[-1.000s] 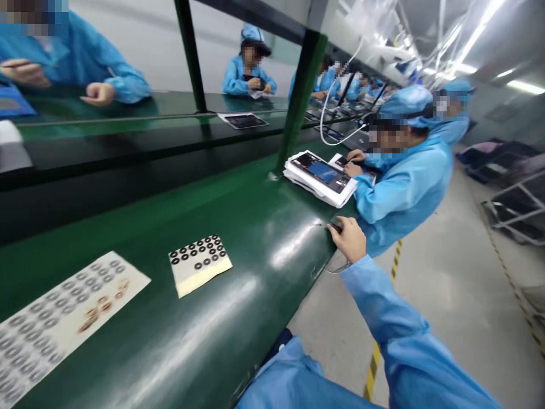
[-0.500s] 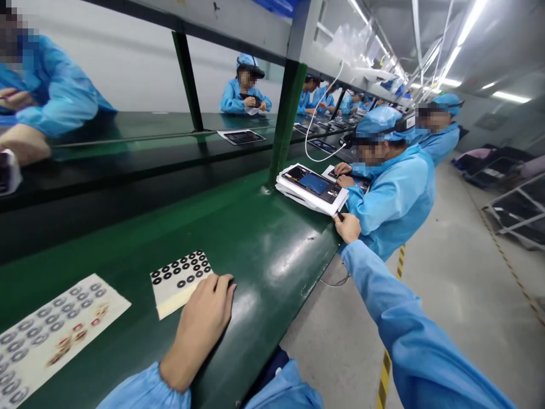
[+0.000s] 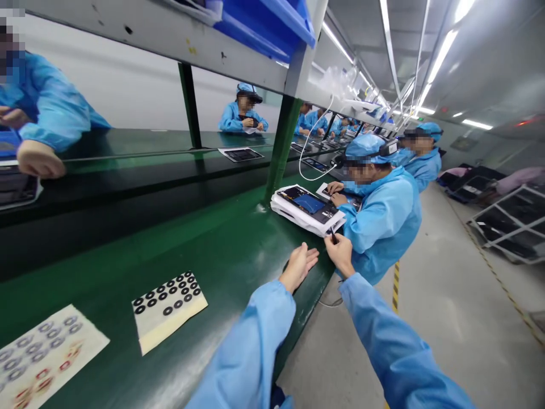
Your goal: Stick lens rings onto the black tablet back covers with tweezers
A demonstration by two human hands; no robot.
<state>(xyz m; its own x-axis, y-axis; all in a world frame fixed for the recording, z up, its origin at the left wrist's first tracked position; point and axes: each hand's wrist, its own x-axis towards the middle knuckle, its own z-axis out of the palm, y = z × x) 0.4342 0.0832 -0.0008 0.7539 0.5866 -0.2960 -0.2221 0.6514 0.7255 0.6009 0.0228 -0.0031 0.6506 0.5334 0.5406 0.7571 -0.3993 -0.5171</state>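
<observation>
My right hand (image 3: pixel 339 254) is closed on what looks like a pair of slim black tweezers (image 3: pixel 333 235), tip upward, at the near corner of a stack. On top of that stack of white sheets (image 3: pixel 298 220) lies an opened dark device (image 3: pixel 310 203) with a blue panel, perhaps a tablet. Just left of my right hand, my left hand (image 3: pixel 299 266) reaches over the bench edge with fingers stretched out and nothing in it. A sheet of black ring stickers (image 3: pixel 170 318) lies farther left on the green bench (image 3: pixel 230 272). Beside it is a larger sheet with grey rings and red marks (image 3: pixel 55 352).
A co-worker in blue (image 3: pixel 383 204) sits just beyond the stack, close to my right arm. A green post (image 3: pixel 281 142) rises behind it, carrying a shelf with a blue bin (image 3: pixel 268 25). A white cable (image 3: pixel 303 159) hangs there. Across the line another person (image 3: pixel 55 108) works.
My left hand has left the ring-sticker sheet and moved forward and right, close to my right hand. My right hand stays at the stack's corner. The view has tilted up somewhat.
</observation>
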